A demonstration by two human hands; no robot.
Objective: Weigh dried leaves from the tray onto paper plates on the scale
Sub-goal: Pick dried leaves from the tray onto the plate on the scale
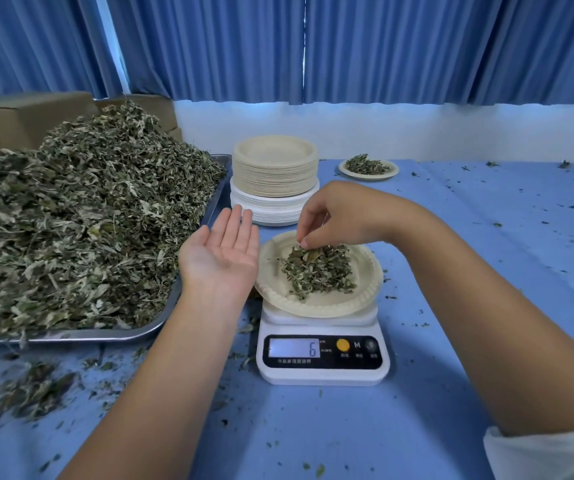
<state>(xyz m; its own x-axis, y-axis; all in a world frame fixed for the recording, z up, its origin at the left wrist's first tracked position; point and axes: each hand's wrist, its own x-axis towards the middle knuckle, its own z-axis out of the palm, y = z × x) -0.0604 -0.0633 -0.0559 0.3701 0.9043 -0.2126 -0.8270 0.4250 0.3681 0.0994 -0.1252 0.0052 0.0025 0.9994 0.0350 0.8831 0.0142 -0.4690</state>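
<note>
leaves [318, 270] heaped on paper plate [365, 292] atop scale [323, 372]; tray [188, 282] piled high

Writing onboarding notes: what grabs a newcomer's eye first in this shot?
The huge leaf heap piled on the metal tray at left. Then, centre, the white scale reading 6, bearing a paper plate of leaves. The right grip pinches a few above it; the left grip lies open, palm up, beside it.

The scale [323, 355] shows a single "6" on its lit display [294, 348], and a letter "M" is printed beside its yellow button [343, 345], while the small print under the display is too blurred to read
</note>
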